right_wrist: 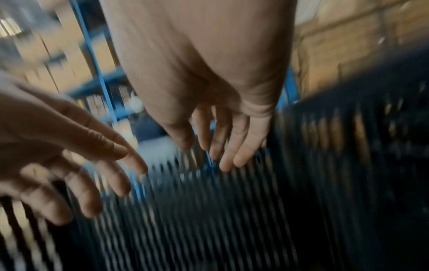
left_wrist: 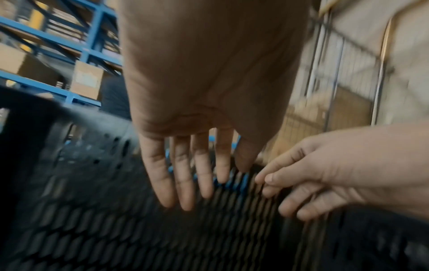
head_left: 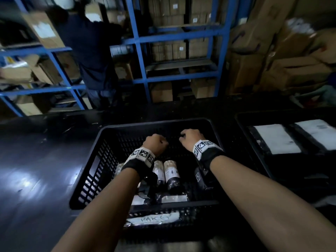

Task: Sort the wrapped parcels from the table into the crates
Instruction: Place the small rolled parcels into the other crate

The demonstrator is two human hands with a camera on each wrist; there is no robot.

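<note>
Both of my hands reach into a black slatted crate (head_left: 94,170) and hold nothing. My left hand (head_left: 156,142) hovers by the crate's far wall, its fingers (left_wrist: 185,176) straight and slightly spread over the mesh. Just to its right is my right hand (head_left: 189,137), whose fingers (right_wrist: 223,146) hang relaxed and empty. Under my wrists, on the crate floor, lie dark wrapped parcels with pale labels (head_left: 171,176), and a flat one (head_left: 173,198) lies near the front wall. A paper label reading PAKET (head_left: 154,218) hangs on the crate's front.
A second black crate (head_left: 241,124) to the right holds flat parcels with white labels (head_left: 276,140). The dark table (head_left: 36,170) stretches to the left. Behind it a person in dark clothes (head_left: 91,51) stands at blue racks (head_left: 140,51), and cardboard boxes (head_left: 291,66) are piled at the right.
</note>
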